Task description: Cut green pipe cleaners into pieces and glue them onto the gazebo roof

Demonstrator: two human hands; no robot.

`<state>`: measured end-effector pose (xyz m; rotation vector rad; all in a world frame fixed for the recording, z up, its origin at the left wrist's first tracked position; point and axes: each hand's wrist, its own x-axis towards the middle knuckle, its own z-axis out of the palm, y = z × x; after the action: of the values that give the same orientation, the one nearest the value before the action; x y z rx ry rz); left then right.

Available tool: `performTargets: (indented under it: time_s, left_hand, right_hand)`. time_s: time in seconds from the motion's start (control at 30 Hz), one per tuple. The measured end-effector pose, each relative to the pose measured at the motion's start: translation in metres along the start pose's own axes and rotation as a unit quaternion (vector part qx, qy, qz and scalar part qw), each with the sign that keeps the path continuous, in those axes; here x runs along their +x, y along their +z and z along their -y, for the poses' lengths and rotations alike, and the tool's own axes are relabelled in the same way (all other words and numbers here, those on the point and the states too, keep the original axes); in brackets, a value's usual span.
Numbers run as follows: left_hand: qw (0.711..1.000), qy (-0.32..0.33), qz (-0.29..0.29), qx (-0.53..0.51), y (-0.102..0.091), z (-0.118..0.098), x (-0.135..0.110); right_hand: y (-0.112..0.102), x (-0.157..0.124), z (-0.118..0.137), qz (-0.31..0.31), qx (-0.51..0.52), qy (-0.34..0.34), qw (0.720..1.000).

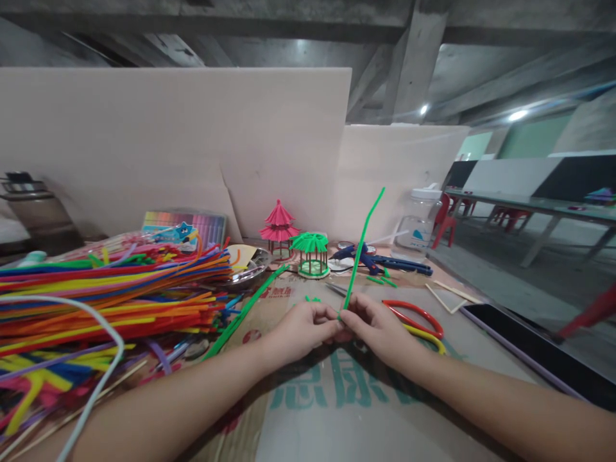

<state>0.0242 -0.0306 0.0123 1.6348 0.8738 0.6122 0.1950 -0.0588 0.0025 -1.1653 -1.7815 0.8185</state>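
Note:
A long green pipe cleaner (362,247) stands up from between my two hands, its upper part bent slightly to the right. At its lower end my left hand (304,333) is closed in a pinch. Just beside it, my right hand (373,324) pinches the same end, so the fingertips nearly meet and hide the tip. Scissors with red and yellow handles (426,326) lie partly behind my right hand. Past my hands is a small pavilion with a green roof (310,244), its thin posts on a round base. Behind it rises a pink-roofed pagoda (279,221).
Bundles of coloured pipe cleaners (106,308) crowd the left, crossed by a white cable (108,324). Behind are markers (212,228) and a dark bottle (36,215). A blue glue gun (368,260), utility knife (404,264), clear jar (418,224) and phone (539,350) lie right.

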Motion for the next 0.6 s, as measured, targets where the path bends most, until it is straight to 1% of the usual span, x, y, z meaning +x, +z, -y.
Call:
performTargets:
  time_s: [0.17,0.27,0.4,0.5,0.6]
  left_hand:
    - [1.0,0.0,0.008,-0.013,-0.0002,0.0028,0.0008]
    - [0.999,0.02,0.024,-0.037,-0.001,0.0053,0.0028]
    - [0.997,0.033,0.05,-0.047,-0.0038,0.0068,0.0057]
    - [0.997,0.031,0.054,-0.048,-0.0059,0.0083,0.0075]
    - [0.997,0.037,0.054,-0.032,-0.0069,0.0102,0.0082]
  right_hand:
    - [0.0006,-0.0001,0.0005,-0.007,-0.014,0.009,1.0]
    - [-0.0002,0.0003,-0.0009,-0.015,-0.018,0.019,1.0]
    - [-0.0019,0.0019,-0.0032,-0.01,0.006,0.033,0.999]
    - [-0.0024,0.0022,-0.0032,0.002,0.03,0.038,0.999]
    - [-0.002,0.0016,-0.003,-0.004,0.022,0.034,0.999]
